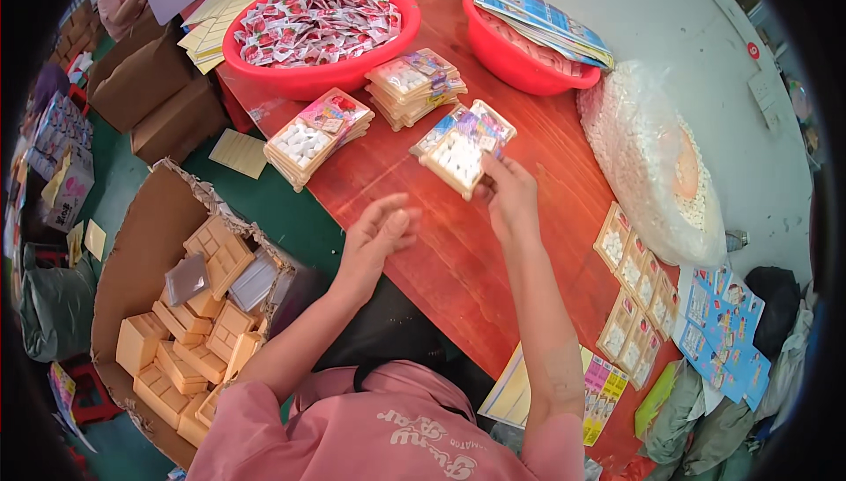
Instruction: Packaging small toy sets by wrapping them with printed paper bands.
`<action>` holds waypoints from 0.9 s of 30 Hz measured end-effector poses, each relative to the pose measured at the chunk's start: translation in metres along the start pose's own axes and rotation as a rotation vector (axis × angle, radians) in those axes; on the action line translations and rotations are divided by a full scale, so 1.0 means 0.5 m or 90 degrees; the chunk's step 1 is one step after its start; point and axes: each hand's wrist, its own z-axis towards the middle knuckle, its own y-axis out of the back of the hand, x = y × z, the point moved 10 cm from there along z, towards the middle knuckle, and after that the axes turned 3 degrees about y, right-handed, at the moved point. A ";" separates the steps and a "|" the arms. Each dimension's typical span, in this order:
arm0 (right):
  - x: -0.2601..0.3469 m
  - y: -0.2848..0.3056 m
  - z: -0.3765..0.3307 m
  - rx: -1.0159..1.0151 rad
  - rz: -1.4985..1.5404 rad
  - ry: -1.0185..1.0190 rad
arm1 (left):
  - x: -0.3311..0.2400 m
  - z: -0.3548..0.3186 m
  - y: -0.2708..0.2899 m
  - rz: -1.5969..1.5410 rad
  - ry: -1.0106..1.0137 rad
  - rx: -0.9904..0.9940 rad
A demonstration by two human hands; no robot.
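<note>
My right hand (504, 192) grips the near end of a small cream plastic tray (458, 160) filled with white pellets, with a colourful packet at its far end. Another filled tray (434, 131) shows beneath or just behind it; I cannot tell whether they touch. My left hand (381, 236) hovers by the table's left edge, empty, its fingers loosely bent and apart from the thumb. Beyond the hands stand two stacks of similar trays, a left stack (319, 133) and a right stack (414, 84).
A red basin (322, 84) heaped with small sachets stands at the back. Another red basin (529, 71) carries printed sheets (538, 14). A clear bag of white pellets (656, 164) leans at the wall, near more filled trays (636, 283). A cardboard box (132, 278) holds cream trays (189, 357).
</note>
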 end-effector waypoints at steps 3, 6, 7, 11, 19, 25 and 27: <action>-0.031 0.004 0.069 -0.039 -0.034 -0.024 | 0.015 -0.004 0.007 0.020 -0.001 0.018; -0.053 -0.011 0.093 -0.026 -0.053 -0.037 | 0.015 -0.008 0.009 0.038 0.006 0.021; -0.057 -0.013 0.094 -0.032 -0.078 -0.042 | 0.018 -0.009 0.008 0.049 0.016 0.031; -0.037 0.006 0.099 -0.032 -0.260 -0.007 | 0.022 -0.009 -0.001 0.058 0.017 0.014; 0.147 0.088 -0.068 0.034 -0.477 0.127 | -0.041 -0.071 -0.242 0.574 -0.378 0.160; 0.229 0.361 -0.339 -0.106 -0.625 0.132 | 0.127 -0.157 -0.535 0.639 -0.514 0.411; 0.214 0.439 -0.415 -0.143 -0.667 0.118 | 0.190 -0.177 -0.587 0.691 -0.524 0.452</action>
